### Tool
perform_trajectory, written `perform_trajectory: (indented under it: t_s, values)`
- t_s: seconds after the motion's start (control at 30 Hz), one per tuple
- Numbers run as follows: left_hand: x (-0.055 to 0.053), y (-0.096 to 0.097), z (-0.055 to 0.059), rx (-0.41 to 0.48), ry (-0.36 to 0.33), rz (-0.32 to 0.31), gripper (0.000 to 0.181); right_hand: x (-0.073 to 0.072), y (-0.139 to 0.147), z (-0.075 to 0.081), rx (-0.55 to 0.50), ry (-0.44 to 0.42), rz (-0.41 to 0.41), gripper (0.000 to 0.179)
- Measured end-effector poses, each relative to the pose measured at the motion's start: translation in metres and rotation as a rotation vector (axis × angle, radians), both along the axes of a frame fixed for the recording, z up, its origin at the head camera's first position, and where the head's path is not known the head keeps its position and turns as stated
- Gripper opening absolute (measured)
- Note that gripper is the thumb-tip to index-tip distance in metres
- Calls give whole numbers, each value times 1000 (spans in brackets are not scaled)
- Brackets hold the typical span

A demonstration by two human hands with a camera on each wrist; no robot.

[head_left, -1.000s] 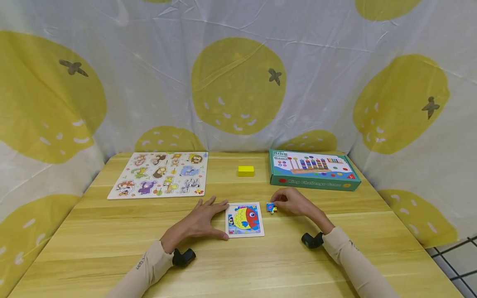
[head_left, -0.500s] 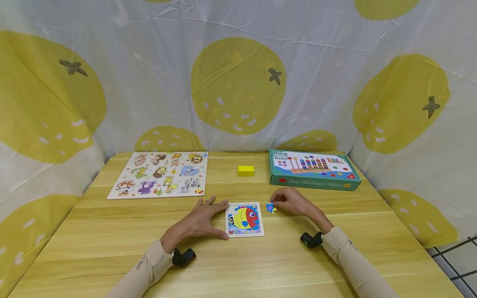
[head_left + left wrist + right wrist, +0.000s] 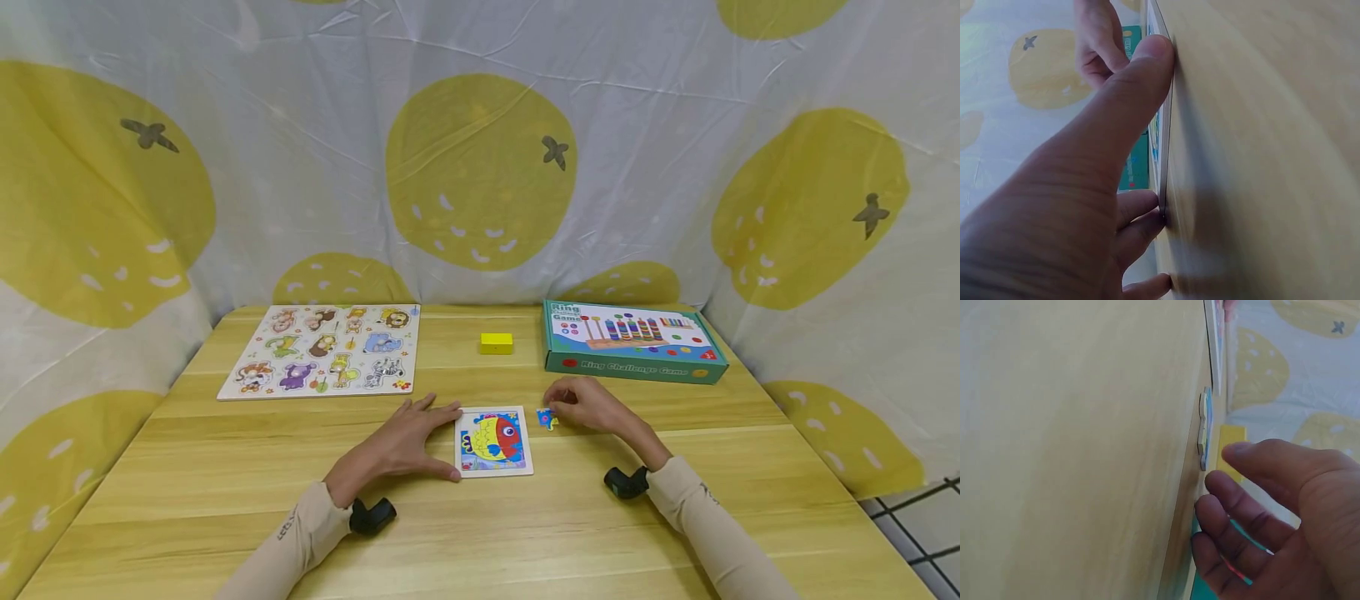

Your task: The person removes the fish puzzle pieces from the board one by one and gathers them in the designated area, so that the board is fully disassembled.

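Note:
A square fish jigsaw puzzle [image 3: 527, 454] in a pale wooden frame lies flat on the table, with a pale patch at its upper left. My left hand [image 3: 393, 446] is spread along its left side, thumb at the near corner and index finger at the far one. In the left wrist view the thumb [image 3: 1141, 62] rests at the frame's edge. Just right of the frame lies a loose blue and yellow puzzle piece [image 3: 547, 419]. My right hand [image 3: 588, 406] hovers beside this piece, fingers loosely bent; the right wrist view shows a gap between the fingertips and the piece [image 3: 1205, 428].
At the back left lies a larger animal puzzle board [image 3: 352, 392]. A small yellow block [image 3: 496, 343] sits at the back middle, and a green Ring Challenge Game box [image 3: 633, 367] at the back right. A fruit-print curtain [image 3: 645, 167] encloses the table [image 3: 480, 542].

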State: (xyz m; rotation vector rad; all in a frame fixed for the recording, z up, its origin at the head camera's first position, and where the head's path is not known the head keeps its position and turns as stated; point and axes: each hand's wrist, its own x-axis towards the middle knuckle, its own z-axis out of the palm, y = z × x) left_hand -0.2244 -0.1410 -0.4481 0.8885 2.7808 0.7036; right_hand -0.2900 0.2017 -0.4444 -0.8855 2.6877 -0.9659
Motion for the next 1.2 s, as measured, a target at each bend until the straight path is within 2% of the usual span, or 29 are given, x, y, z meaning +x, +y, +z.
perform_trajectory:
  t_s: [0.27,0.4,0.63,0.83,1.0,1.2]
  values:
    - [0,0,-1,10,-11,5,95,3,-16,8,-59,-19,-42,18]
    - [0,0,-1,17,-22,5,95,4,-29,13,-80,-43,-9,22]
    - [-1,0,-2,6,-42,15,95,0,-54,19,-62,-82,94,30]
    - [-1,1,-1,11,-41,15,93,-2,-70,20,7,-106,165,23]
    - [-1,2,-1,10,-35,13,92,-6,-78,16,39,-119,200,20]
    - [-1,2,-1,10,-19,9,93,-11,-81,11,27,-161,203,20]
